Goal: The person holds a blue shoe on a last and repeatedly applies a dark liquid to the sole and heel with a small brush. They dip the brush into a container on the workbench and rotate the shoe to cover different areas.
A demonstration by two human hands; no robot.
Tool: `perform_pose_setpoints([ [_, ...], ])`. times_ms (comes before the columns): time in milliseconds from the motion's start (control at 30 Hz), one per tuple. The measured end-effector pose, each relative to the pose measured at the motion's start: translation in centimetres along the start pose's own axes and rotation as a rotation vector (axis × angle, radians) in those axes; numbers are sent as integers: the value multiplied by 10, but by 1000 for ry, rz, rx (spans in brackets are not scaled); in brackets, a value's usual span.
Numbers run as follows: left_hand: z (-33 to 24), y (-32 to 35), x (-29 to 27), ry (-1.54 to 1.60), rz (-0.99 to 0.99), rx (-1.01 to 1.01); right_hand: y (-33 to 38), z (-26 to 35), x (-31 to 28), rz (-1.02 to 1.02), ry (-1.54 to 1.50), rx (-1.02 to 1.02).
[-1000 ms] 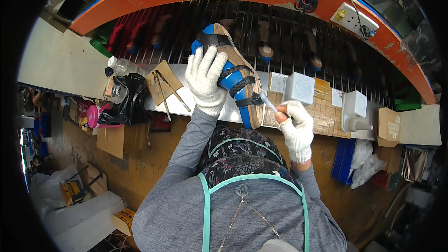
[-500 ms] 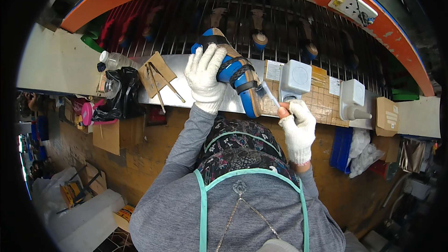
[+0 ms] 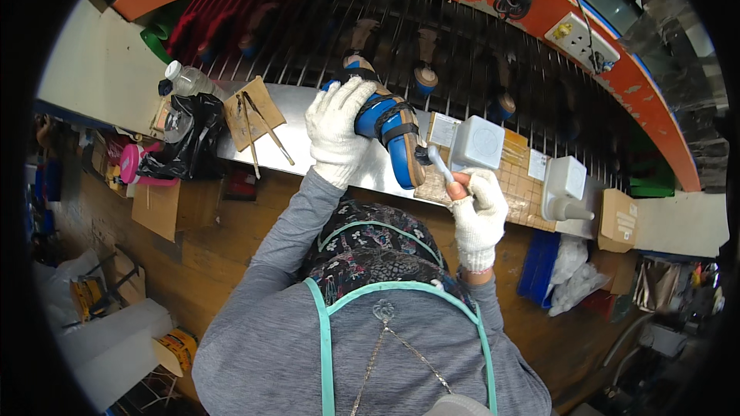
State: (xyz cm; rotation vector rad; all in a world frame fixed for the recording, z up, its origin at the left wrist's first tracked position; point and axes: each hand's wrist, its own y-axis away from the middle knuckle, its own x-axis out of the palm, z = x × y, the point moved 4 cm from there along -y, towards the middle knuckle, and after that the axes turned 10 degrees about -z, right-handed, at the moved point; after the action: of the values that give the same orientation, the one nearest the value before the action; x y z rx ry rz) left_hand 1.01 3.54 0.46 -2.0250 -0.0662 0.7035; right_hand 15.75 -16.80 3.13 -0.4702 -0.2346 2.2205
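Note:
My left hand (image 3: 337, 127), in a white knit glove, grips a sandal (image 3: 391, 125) with black braided straps and a tan sole, mounted on a blue shoe last. The sole edge is turned toward my right side. In my right hand (image 3: 479, 216), also gloved but with bare thumb and fingertip showing, is a small brush (image 3: 441, 164) with a pale handle, pinched. Its dark bristles touch or nearly touch the sole edge near the sandal's lower end. Beyond the brush stands a white square-bodied container (image 3: 479, 143).
Another white container with a spout (image 3: 565, 185) is farther right on a cardboard-covered strip (image 3: 518, 199). Two thin brushes (image 3: 262, 129) lie on cardboard at left, near a clear bottle (image 3: 193, 79) and a black bag (image 3: 196, 135). Shoe lasts (image 3: 425, 78) sit behind metal rods.
The view has turned slightly. The brush has come closer to the sole edge and tilted more upright. My left hand keeps its hold on the sandal.

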Motion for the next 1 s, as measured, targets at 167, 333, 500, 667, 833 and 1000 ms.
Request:
perform_pose_setpoints([
  [167,-11,1,3,155,78,-141,-8,-1,-2,-20,6,-77],
  [333,-19,11,16,283,373,-474,-24,6,-6,-11,-32,-129],
  [500,-28,17,22,500,746,-680,-52,13,-8,38,-2,-282],
  [667,-49,12,17,976,883,-841,-74,18,-14,119,-6,-317],
  [833,-64,7,14,1152,1129,-996,-87,20,-18,171,-80,-279],
  [1000,-73,-1,7,1252,1170,-915,-90,17,-24,201,-41,-359],
])
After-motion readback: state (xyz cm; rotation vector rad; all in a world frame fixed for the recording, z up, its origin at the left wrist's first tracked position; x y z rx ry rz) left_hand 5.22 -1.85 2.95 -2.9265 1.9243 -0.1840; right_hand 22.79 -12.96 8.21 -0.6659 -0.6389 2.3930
